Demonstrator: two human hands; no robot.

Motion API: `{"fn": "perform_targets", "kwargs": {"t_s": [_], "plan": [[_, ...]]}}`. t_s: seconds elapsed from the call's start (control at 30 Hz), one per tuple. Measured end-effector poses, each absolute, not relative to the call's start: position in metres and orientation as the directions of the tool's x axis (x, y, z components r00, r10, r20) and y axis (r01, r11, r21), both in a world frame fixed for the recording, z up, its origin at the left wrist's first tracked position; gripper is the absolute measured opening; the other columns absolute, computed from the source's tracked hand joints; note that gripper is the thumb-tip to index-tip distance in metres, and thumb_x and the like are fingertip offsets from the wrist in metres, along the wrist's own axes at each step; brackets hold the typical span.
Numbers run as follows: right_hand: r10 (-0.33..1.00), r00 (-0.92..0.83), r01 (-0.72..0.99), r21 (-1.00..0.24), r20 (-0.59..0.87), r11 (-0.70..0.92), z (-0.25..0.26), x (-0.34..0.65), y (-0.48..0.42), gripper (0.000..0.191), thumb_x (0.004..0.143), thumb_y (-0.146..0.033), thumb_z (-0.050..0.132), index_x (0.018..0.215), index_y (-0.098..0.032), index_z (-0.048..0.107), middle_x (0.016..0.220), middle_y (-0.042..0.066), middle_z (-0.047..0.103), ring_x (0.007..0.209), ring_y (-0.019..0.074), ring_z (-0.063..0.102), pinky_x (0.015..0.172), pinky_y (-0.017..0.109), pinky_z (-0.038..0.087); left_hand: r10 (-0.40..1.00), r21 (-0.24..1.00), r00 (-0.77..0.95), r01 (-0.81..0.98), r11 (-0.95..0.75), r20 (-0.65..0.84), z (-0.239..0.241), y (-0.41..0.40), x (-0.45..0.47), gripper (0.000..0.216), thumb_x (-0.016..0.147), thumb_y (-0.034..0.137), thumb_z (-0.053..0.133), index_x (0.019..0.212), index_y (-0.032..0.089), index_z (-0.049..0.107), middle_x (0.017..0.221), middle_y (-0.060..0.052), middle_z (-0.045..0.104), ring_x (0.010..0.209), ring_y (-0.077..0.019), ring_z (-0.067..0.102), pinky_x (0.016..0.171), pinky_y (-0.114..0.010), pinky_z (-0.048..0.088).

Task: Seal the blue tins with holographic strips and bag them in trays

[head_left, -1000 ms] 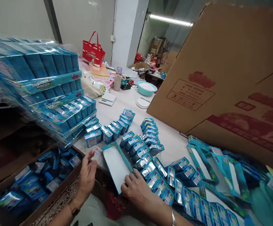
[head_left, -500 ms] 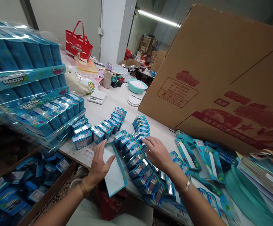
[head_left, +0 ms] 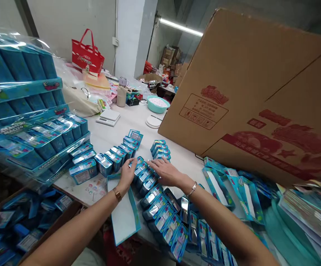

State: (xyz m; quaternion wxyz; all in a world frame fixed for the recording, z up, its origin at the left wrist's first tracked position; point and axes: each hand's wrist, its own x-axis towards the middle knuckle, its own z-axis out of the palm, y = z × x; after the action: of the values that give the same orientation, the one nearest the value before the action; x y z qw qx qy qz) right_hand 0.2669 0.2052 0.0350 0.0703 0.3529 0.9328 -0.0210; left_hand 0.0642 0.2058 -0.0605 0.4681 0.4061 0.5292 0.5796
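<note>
My left hand has its fingers curled against the left side of a short row of small blue boxes. From the other side my right hand presses on the same row, fingers bent over it, so the boxes are between both hands. Some fingertips are hidden. Beneath my left wrist, a shallow blue-edged cardboard tray with a white inside juts over the table edge. More blue boxes stand packed in rows nearer me, partly under my right forearm. Another line of boxes curves along the left.
Wrapped stacks of filled trays rise at left, above a carton of loose blue boxes. A big brown carton leans at right, behind blue cardboard trays. A white scale and a turquoise basin stand farther back.
Both hands have moved forward from apart and closed in on the front row of boxes. The tray's near end has shifted left in view, and the camera has turned slightly.
</note>
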Motion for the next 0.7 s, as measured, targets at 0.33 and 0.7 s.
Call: {"fn": "perform_targets", "kwargs": {"t_s": [0.33, 0.7], "plan": [[0.541, -0.824, 0.560, -0.090, -0.168, 0.824, 0.018, 0.268, 0.213, 0.100, 0.080, -0.037, 0.072, 0.158, -0.019, 0.014, 0.132, 0.019, 0.054, 0.122, 0.0346, 0.051, 0.114, 0.063, 0.014, 0.897, 0.966, -0.424, -0.259, 0.013, -0.126, -0.059, 0.228, 0.085, 0.068, 0.084, 0.074, 0.045, 0.084, 0.013, 0.074, 0.085, -0.012, 0.076, 0.084, -0.0270, 0.068, 0.080, -0.036, 0.050], [0.594, -0.804, 0.593, -0.131, -0.041, 0.794, 0.062, 0.257, 0.197, 0.089, 0.083, -0.051, 0.071, 0.155, -0.022, 0.027, 0.131, 0.017, 0.056, 0.122, 0.0335, 0.052, 0.115, 0.065, 0.011, 0.919, 0.892, -0.348, -0.453, 0.008, -0.185, -0.004, 0.232, 0.071, 0.061, 0.080, 0.071, 0.053, 0.084, 0.013, 0.073, 0.084, -0.010, 0.076, 0.074, -0.0232, 0.070, 0.072, -0.033, 0.054]]}}
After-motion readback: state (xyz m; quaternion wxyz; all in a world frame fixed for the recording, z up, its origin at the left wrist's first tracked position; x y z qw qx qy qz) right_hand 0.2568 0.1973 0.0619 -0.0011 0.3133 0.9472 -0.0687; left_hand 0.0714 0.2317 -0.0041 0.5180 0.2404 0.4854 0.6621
